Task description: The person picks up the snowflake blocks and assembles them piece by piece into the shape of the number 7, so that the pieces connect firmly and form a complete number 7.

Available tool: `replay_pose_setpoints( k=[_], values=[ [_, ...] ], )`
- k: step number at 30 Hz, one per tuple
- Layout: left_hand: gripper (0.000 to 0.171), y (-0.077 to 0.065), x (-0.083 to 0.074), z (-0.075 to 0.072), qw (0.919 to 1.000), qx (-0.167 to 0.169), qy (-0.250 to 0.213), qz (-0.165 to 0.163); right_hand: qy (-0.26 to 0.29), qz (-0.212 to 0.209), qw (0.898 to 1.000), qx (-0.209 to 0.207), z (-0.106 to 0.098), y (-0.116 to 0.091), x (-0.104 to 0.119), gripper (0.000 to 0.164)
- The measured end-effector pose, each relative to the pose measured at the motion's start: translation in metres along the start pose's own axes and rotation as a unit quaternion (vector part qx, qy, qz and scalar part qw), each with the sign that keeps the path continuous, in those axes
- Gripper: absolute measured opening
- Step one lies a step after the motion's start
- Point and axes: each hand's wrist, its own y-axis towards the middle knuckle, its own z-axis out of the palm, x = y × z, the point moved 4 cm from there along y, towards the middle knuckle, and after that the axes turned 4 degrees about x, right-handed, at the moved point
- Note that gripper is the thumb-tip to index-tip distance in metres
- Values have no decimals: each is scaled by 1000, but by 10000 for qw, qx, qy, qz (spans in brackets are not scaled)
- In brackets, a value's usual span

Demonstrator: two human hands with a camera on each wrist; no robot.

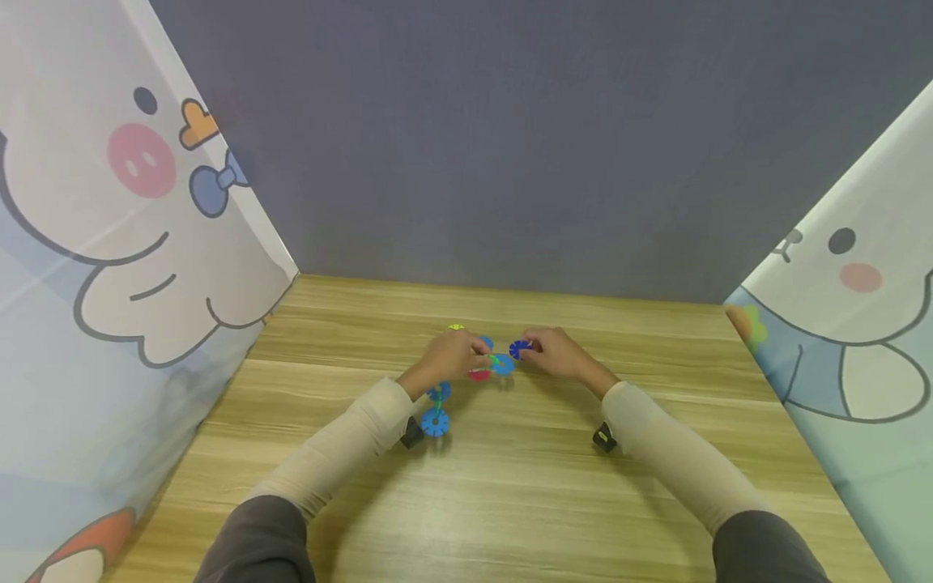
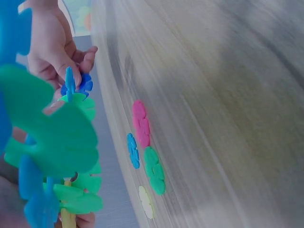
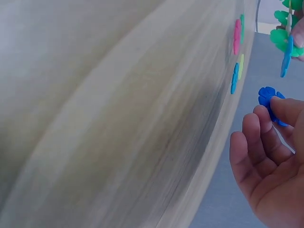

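Right hand (image 1: 557,353) pinches dark-blue disc (image 3: 267,97): smooth plastic, petal-shaped rim, thumb over face, outer fingers loosely curled. Left hand (image 1: 449,355) pinches chain of interlocked green and blue discs (image 2: 52,128), just left of right hand's grip (right wrist view shows gap between). Below grips, near chain, loose pink disc (image 2: 139,111), green disc (image 2: 154,170), blue disc (image 2: 133,151), pale-yellow disc (image 2: 146,203) on wood-grained tabletop (image 1: 510,494). Forearms angle inward, cream sleeves (image 1: 678,453).

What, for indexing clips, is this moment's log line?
left hand: holds chain; right hand: pinches dark-blue disc; table: pink disc, green disc, yellow disc, light-blue disc
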Motion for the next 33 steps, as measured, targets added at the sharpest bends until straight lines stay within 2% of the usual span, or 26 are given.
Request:
replay_pose_setpoints(
  k=[4, 10, 17, 26, 33],
  values=[
    [21, 0, 1, 2, 10000, -15, 66, -23, 33, -68, 10000, -6, 1, -9, 2, 8],
    [24, 0, 3, 3, 9999, -93, 72, -42, 178, 134, 9998, -6, 2, -18, 2, 11],
    [21, 2, 3, 2, 9997, -226, -1, -49, 373, 141, 9992, -34, 3, -25, 5, 11],
    [20, 3, 0, 0, 9996, -267, -42, -67, 185, 5, 9992, -344, 6, -27, 6, 8],
    [21, 3, -1, 0, 9996, -268, -59, -89, -8, -45, 9991, -426, 4, -28, 6, 9]
  ],
)
